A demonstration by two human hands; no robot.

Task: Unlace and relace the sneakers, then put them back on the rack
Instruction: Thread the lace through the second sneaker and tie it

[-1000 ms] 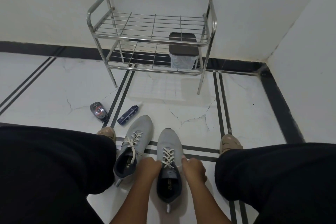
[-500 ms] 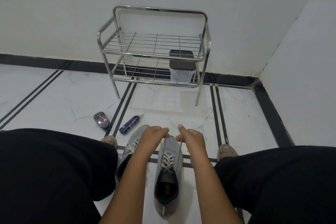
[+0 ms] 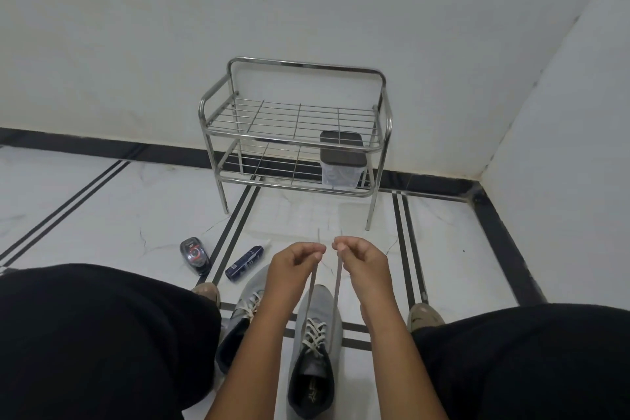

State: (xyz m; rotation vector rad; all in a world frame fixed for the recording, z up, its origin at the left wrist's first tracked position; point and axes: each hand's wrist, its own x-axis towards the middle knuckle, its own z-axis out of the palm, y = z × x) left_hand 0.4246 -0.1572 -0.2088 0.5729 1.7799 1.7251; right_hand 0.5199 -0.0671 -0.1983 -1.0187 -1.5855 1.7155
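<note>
Each hand pinched one end of the pale flat lace (image 3: 312, 286) — left hand (image 3: 296, 263), right hand (image 3: 362, 260) — drawn taut above the grey fabric sneaker (image 3: 315, 348) on the floor (chrome wire rack (image 3: 296, 128) well beyond), and an uneven pull might have left the ends lopsided.

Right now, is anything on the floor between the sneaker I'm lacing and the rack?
Nothing visible: bare floor runs from the sneaker to the rack. The blue bottle lies off to the left.
</note>
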